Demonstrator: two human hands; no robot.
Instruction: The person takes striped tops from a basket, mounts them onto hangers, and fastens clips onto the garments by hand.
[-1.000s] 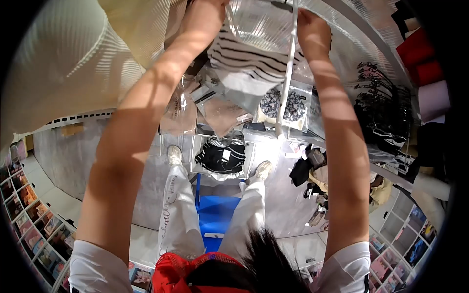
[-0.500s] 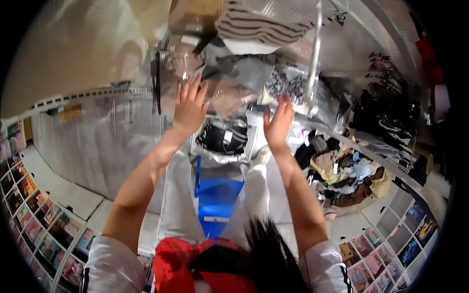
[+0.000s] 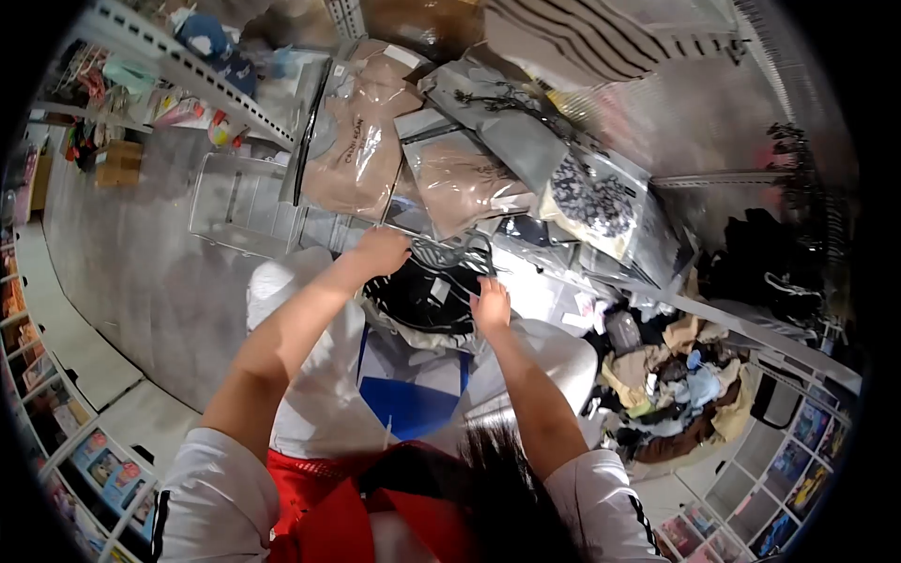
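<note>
A black garment with white stripes and a pale tag lies between my knees, just above a blue stool or bin. My left hand is closed on its upper left edge, fingers curled under and partly hidden. On the right side, my right hand pinches the garment's edge near a grey striped fold. Just beyond my hands lie clear bags with pinkish-beige clothes, one at the left and one in the middle.
A bagged black-and-white patterned garment sits on the shelf at right. Below it is a heap of mixed clothes. A clear plastic bin stands at left by a perforated metal shelf post. Cubbies of small boxes line the lower left.
My hands have come down from their spread position over the shelf and closed on the striped garment's edges. The view has shifted, showing more of the shelf at left.
</note>
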